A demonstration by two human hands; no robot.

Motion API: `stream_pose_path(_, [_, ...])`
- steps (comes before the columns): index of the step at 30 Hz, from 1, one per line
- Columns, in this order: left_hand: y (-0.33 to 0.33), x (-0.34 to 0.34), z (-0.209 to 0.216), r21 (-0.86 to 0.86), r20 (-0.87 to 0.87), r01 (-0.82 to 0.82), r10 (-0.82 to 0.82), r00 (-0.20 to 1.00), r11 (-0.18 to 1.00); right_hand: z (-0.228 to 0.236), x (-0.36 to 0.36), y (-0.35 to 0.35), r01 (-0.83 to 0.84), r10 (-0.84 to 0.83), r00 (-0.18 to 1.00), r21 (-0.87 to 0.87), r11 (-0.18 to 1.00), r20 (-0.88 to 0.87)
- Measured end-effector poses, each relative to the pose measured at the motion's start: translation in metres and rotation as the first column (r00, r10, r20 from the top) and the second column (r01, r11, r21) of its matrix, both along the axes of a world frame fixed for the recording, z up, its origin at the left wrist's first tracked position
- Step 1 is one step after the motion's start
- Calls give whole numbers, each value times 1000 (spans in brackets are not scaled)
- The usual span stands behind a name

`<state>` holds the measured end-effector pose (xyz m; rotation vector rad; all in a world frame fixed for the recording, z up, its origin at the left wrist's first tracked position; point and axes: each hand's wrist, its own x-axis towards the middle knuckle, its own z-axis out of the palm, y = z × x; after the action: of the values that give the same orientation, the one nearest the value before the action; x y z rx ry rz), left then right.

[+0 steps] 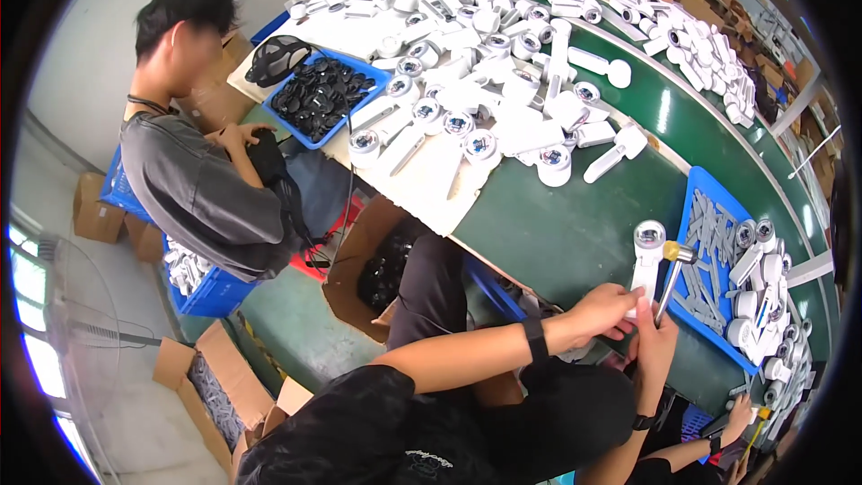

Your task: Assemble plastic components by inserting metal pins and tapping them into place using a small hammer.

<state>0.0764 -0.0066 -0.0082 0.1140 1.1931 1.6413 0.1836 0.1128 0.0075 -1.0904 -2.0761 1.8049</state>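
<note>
A white piece with a round, open head and a straight handle [648,251], which looks like a handheld fan body, stands upright over the green table. My left hand [603,313] is closed on the lower end of its handle. My right hand [654,341] is closed round a hammer [669,289] with a metal shaft and a yellowish head, which is beside the round head. The right thumb also reaches the white handle. Metal and wires show inside the round head. Beside my right hand is a blue tray [693,303] of thin grey strips.
White fan bodies [503,40] lie heaped across the table, more beside the blue tray. Another blue tray [310,139] holds black parts. A co-worker [202,153] sits at left; another person's hand [738,418] shows at lower right. Cardboard boxes [346,296] stand below the table.
</note>
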Motion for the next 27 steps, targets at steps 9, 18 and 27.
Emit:
stream_pose_path(9, [-45,-8,12,232,-972,-247,236,-16,941,-1,20,32,-44,40,997,-53,998,-71])
stream_pose_path(18, [-38,-66,2,-80,-961,-234,-137,-240,969,1,3,29,-107,102,993,-106,989,-55])
stream_pose_path(27, [-35,-84,59,-108,-942,-197,-163,-292,974,5,49,50,115,-149,921,-114,987,-361])
